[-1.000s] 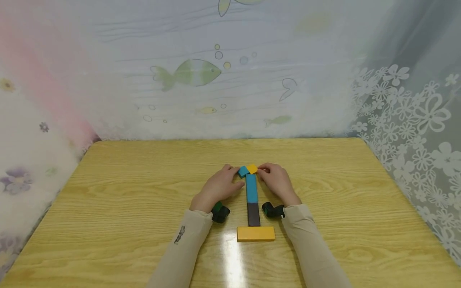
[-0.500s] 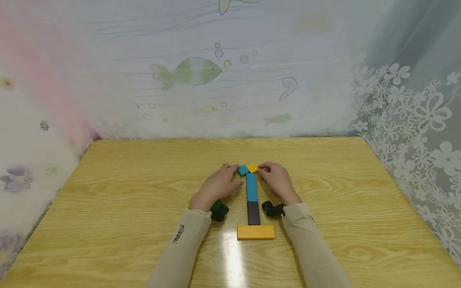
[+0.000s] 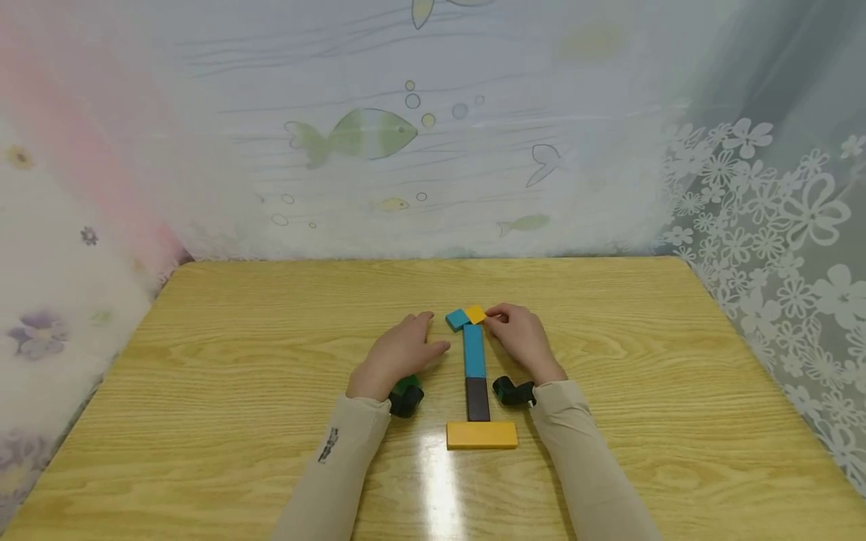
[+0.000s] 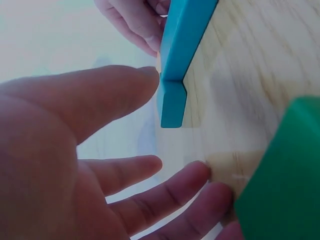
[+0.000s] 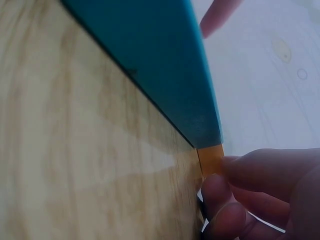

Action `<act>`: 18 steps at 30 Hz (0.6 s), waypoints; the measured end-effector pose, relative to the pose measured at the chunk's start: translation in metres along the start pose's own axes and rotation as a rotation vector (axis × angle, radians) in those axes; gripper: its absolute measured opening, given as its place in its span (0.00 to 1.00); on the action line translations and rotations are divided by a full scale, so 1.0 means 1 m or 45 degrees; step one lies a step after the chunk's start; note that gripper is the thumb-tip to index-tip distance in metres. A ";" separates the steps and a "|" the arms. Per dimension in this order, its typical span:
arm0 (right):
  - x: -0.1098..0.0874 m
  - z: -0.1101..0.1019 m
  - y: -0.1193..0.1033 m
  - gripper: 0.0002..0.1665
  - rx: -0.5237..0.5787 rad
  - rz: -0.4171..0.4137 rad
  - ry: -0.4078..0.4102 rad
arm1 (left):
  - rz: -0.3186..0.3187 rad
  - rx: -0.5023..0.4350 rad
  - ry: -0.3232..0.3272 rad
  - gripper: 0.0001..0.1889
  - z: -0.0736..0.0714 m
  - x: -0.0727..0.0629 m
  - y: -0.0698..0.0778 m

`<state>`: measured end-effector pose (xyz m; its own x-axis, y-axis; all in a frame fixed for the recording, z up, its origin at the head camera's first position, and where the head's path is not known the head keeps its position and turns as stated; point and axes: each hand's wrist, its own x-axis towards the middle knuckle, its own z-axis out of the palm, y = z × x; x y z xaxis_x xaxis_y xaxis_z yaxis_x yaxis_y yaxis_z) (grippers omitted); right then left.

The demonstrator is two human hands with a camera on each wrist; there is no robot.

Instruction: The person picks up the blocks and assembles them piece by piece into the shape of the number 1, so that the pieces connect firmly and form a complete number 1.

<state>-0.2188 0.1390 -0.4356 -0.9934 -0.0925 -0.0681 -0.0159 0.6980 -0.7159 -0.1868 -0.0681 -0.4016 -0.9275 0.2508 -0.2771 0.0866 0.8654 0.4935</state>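
My left hand [image 3: 399, 352] is spread beside the row of blocks, apart from the small blue block [image 3: 457, 320]; its fingers look loose in the left wrist view. My right hand [image 3: 521, 336] pinches the right corner of the small yellow block [image 3: 476, 314] between thumb and fingertips, as the right wrist view shows at the orange-looking block end [image 5: 211, 159]. Both small blocks lie turned at an angle, side by side, at the far end of a long blue block [image 3: 474, 351]. A dark block [image 3: 478, 399] continues the row toward me, ending at a crosswise yellow block [image 3: 482, 436].
The blocks lie on a wood-grain table [image 3: 223, 361]. Black-and-green wrist devices [image 3: 407, 398] sit at both wrists. A curtain with fish and flower prints [image 3: 473, 173] hangs behind the far table edge.
My left hand has let go of the small blue block and drawn back to the left. The right hand stays at the small yellow block.
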 end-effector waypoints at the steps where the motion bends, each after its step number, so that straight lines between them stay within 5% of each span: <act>1: 0.000 0.000 -0.001 0.16 0.002 0.000 0.001 | -0.001 0.002 0.000 0.37 0.000 -0.001 0.000; 9: 0.000 0.002 -0.001 0.15 0.008 -0.024 -0.001 | 0.008 0.113 -0.015 0.36 -0.004 -0.012 -0.001; 18: 0.000 0.000 0.000 0.15 0.017 -0.023 -0.007 | 0.028 0.034 0.018 0.29 -0.001 -0.016 -0.009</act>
<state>-0.2184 0.1394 -0.4357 -0.9923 -0.1087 -0.0589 -0.0321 0.6867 -0.7262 -0.1731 -0.0800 -0.4009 -0.9304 0.2639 -0.2546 0.1164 0.8710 0.4774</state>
